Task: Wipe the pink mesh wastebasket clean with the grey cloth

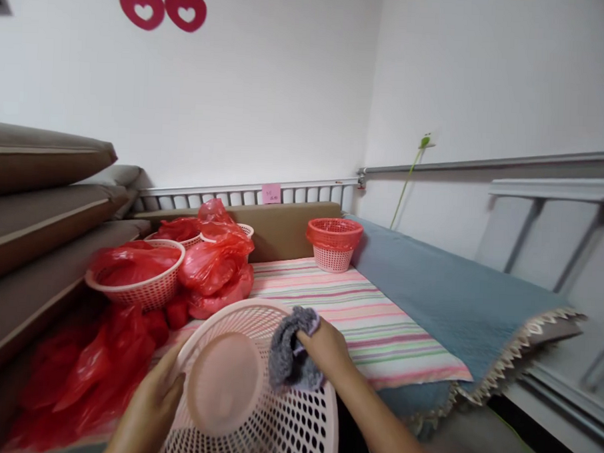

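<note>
A pale pink perforated plastic basket (225, 380) is tilted toward me at the bottom middle, its inside and solid round base showing. My left hand (157, 397) grips its rim on the left side, thumb over the edge. In my right hand (321, 344) is a bunched grey cloth (296, 353), pressed against the inner wall at the basket's upper right. The fingers of that hand are mostly covered by the cloth.
Left of the basket are pink baskets (166, 295) with red plastic bags (100, 371). A red-lined basket (332, 258) stands on the striped cloth (378, 323). Stacked cushions (46, 225) rise at far left; a blue cover (430, 279) lies right, beside a radiator (556, 244).
</note>
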{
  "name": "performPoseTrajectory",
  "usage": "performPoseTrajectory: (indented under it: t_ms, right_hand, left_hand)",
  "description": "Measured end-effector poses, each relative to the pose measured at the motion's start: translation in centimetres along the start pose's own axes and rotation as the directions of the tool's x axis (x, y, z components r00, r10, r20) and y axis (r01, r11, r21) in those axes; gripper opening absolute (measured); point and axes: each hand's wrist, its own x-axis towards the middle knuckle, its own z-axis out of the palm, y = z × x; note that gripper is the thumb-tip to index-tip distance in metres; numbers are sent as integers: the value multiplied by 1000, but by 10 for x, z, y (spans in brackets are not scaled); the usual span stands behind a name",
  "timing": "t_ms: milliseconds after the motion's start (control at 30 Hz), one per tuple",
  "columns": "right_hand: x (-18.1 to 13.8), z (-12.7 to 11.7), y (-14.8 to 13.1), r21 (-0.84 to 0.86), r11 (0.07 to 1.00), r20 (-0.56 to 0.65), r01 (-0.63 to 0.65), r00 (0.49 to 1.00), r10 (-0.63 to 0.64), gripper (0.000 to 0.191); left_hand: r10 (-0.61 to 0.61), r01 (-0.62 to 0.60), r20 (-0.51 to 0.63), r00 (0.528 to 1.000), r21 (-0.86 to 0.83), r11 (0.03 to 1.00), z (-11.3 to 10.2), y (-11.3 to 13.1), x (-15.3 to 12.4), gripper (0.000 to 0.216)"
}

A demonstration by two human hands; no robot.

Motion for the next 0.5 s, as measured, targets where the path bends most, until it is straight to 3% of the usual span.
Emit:
performPoseTrajectory:
  t_ms: [100,167,233,367,433,500]
  right_hand:
    - [-15,7,8,160,987,-99,-36,994,52,26]
    - [-14,-1,-5,217,974,-161,67,986,-32,25]
    - [-6,-16,-29,193,953,-202,232,960,-192,24]
    - [10,-38,-85,-40,812,-123,582,804,-582,14]
    - [11,-35,-103,-138,714,-35,687,717,-696,9]
    - [10,-29,-110,-175,665,11,727,676,-737,7]
  left_hand:
    - [-29,29,-59,998,-3,1000,-6,-3,-19,54]
    - [-44,46,-55,997,24,999,-15,5,-18,54]
    - [-33,32,20,999,51,998,-24,20,-8,51]
    - [52,-80,224,973,120,990,-24,59,28,40]
    - [112,-175,306,946,187,967,-13,71,44,40]
    - [152,-246,391,908,203,948,1,76,54,38]
